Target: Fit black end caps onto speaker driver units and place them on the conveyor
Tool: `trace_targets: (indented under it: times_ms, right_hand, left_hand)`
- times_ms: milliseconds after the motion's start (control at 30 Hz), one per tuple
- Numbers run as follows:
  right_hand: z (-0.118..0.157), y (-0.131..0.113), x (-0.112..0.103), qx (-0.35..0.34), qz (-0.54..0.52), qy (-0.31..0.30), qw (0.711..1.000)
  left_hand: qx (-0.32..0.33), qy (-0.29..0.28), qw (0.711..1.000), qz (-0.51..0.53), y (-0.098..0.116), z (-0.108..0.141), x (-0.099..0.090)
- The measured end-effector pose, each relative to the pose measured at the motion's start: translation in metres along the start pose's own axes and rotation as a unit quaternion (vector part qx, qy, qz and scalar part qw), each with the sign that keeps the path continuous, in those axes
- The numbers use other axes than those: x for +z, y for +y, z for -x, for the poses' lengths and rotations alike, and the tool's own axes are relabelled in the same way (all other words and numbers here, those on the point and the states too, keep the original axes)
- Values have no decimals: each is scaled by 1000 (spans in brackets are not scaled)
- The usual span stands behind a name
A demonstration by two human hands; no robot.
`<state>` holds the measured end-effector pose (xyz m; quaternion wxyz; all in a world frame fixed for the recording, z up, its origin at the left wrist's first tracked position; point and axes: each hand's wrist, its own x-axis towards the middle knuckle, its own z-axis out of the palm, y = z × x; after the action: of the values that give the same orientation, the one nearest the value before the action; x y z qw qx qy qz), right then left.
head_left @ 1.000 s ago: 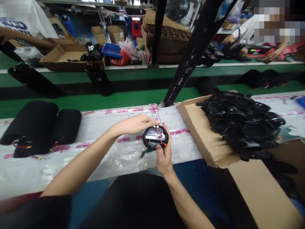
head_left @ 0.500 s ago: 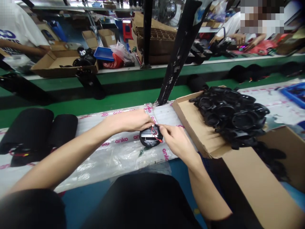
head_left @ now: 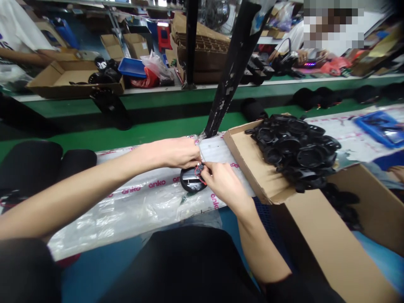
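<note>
While both hands meet over a black disc (head_left: 190, 183) on the wrapped desk (head_left: 126, 210), it lies about midway between the far and near edges. The left hand (head_left: 185, 154) arches in from the far side with its fingers curled and their tips at the disc's far rim; whether they grip cannot be told. The right hand (head_left: 221, 179) pinches thumb and forefinger at the red wires (head_left: 200, 171), by the disc's right rim. On the right, a short strip of wrapping separates the disc from the left edge of a cardboard tray (head_left: 242, 145) heaped with black rings (head_left: 293, 145). On the left, a longer stretch runs to black cylinders (head_left: 34, 166) near the desk's left end, with the left forearm slanting across it. A black post (head_left: 227, 73) stands at the far edge, beyond which runs a green belt (head_left: 148, 134). The person's dark-clad lap (head_left: 170, 265) borders the near edge.
</note>
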<state>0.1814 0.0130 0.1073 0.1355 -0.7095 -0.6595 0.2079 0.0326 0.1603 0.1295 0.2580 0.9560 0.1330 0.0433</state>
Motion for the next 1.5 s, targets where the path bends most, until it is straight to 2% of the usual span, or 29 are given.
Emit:
trace_targets:
  times_ms: [100, 300, 367, 433, 467, 533, 600, 633, 667, 733, 800, 867, 933, 1000, 1100, 1167, 1233, 1300, 1367, 1433, 1500]
  right_hand:
    - [1, 2, 5, -21, 39, 4, 999]
    - [1, 7, 10, -31, 24, 9, 999]
    - [2, 13, 3, -40, -23, -13, 999]
    - [1, 31, -12, -47, -77, -34, 995]
    - [0, 46, -21, -37, -93, -31, 995]
    - [-5, 85, -43, 35, -59, 30, 997]
    - [-11, 131, -62, 175, 63, 94, 978]
    - [-15, 153, -69, 260, 135, 90, 952]
    - [-19, 173, -72, 302, 159, 79, 937]
    - [-26, 204, -72, 339, 179, 51, 922]
    - [-33, 220, -63, 343, 186, 31, 920]
    - [-38, 225, -54, 336, 196, 27, 921]
    - [-38, 223, -50, 324, 202, 32, 924]
    - [-32, 215, -53, 318, 206, 39, 925]
    - [-12, 193, -59, 259, 150, 96, 949]
    - [3, 171, -54, 145, 53, 148, 977]
    - [14, 148, -38, 17, -12, 171, 985]
    - [17, 128, -11, -114, -20, 135, 984]
    - [13, 115, 20, -206, 13, 84, 975]
    - [7, 110, 47, -240, 60, 42, 968]
    - [5, 109, 64, -249, 91, 14, 964]
  left_hand:
    - [43, -73, 996, -28, 3, -2, -3]
    - [46, -81, 991, -92, 8, -5, -7]
    - [33, -85, 988, -124, 8, -3, -4]
    - [2, -69, 990, -122, 8, 2, 0]
    - [-16, -54, 993, -103, 8, 7, 4]
    - [-54, 2, 998, -27, 8, 22, 15]
    - [-96, 109, 985, 89, 10, 40, 33]
    - [-113, 175, 966, 154, 11, 50, 46]
    - [-124, 242, 938, 215, 13, 58, 60]
    - [-114, 327, 892, 292, 18, 70, 91]
    - [-107, 357, 888, 270, 23, 72, 121]
    - [-118, 380, 892, 215, 28, 69, 142]
    - [-123, 400, 890, 183, 30, 67, 149]
    - [-111, 407, 889, 179, 28, 71, 145]
    - [-87, 375, 910, 154, 21, 91, 125]
    - [-99, 337, 927, 129, 18, 107, 111]
    - [-136, 319, 931, 115, 20, 118, 102]
    - [-181, 331, 919, 112, 25, 120, 98]
    - [-214, 365, 899, 114, 32, 114, 100]
    - [-233, 403, 879, 105, 39, 105, 104]
    - [-238, 434, 866, 69, 43, 97, 108]
